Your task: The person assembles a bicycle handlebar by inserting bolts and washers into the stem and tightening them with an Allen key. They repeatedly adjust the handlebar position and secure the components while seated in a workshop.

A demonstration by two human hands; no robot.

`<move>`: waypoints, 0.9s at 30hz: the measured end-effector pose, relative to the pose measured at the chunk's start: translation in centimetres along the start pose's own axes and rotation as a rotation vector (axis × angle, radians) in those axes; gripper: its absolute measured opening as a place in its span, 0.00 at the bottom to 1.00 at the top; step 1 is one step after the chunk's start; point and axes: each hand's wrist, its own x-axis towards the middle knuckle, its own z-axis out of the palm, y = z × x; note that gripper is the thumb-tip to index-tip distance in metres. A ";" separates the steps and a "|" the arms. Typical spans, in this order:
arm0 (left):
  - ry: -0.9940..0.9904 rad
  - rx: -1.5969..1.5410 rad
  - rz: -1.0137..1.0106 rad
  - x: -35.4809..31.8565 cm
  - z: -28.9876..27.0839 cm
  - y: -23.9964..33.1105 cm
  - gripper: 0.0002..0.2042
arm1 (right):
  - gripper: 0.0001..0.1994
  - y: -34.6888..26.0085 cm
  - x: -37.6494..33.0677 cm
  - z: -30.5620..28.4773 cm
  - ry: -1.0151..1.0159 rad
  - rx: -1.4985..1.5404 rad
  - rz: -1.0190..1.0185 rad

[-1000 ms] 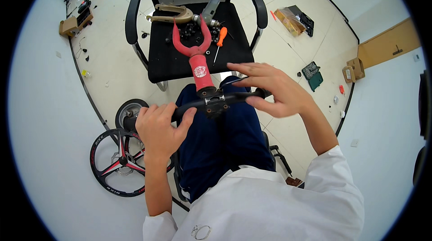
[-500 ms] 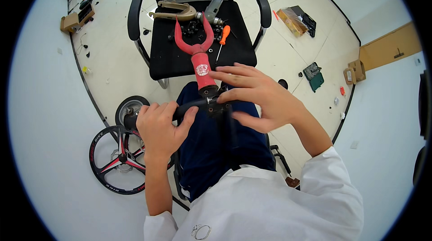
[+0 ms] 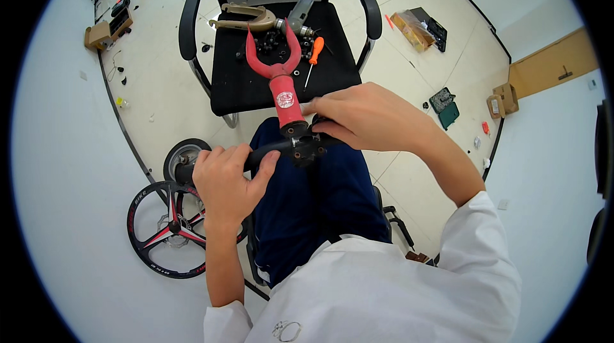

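Okay, so in the head view the left hand (image 3: 224, 180) is wrapped around the left side of a black handlebar (image 3: 275, 147), thumb lying along it toward the middle. The bar runs across above the person's dark blue trousers (image 3: 313, 205), with a black stem clamp (image 3: 308, 151) at its centre, bolts showing. Right by that clamp is the base of a red fork (image 3: 283, 90), which points away from the person, its two prongs reaching out above a black chair seat (image 3: 246, 90). The right hand (image 3: 374, 116) is bent in over the clamp, fingertips close together right beside the fork's base; can't tell if they're pinching something, since the hand itself blocks the view. Over on the seat there's a tan fork (image 3: 259, 21), a bunch of small dark parts (image 3: 272, 45) and an orange-handled screwdriver (image 3: 316, 52). Down on the left you've got a three-spoke wheel (image 3: 174, 226) with a smaller wheel (image 3: 171, 157) just beyond it, and an opened green case (image 3: 449, 114) lies on the floor off to the right.
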 end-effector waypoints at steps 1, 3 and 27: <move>-0.007 0.010 -0.001 0.0 0.0 0.0 0.22 | 0.06 0.4 0.3 0.1 -0.024 -0.019 -0.049; -0.010 -0.017 -0.005 0.0 -0.1 0.1 0.21 | 0.07 0.6 0.8 -0.1 -0.082 -0.068 -0.103; 0.025 -0.022 0.003 0.0 0.3 -0.2 0.23 | 0.18 -0.5 -0.1 3.0 0.356 0.236 0.288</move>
